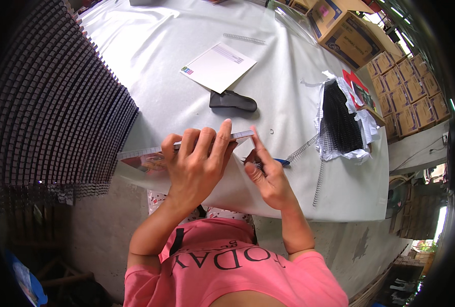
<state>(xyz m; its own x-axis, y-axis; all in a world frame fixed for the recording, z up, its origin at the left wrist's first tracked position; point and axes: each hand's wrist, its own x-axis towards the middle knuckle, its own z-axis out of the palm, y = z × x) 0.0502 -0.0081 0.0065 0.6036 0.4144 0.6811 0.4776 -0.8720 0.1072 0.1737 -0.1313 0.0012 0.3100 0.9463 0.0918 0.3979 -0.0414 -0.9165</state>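
My left hand is closed around a notebook held on edge above the table's front, its pale page edge facing up and a coloured cover below. Beside its right end is my right hand, with the index fingertip against the notebook's corner. Curled in that hand's other fingers is a small dark metal tool with a blue handle; its kind is mostly hidden. Beyond the hands lie a black shoe-shaped object and a white sheet or pad with a small coloured print, their ends touching.
Tall stacks of spiral-bound notebooks rise at the left. Loose wire coils lie at the right, near a bundle of black coils in torn white wrapping. Another coil lies far off. Cardboard boxes stand at the far right.
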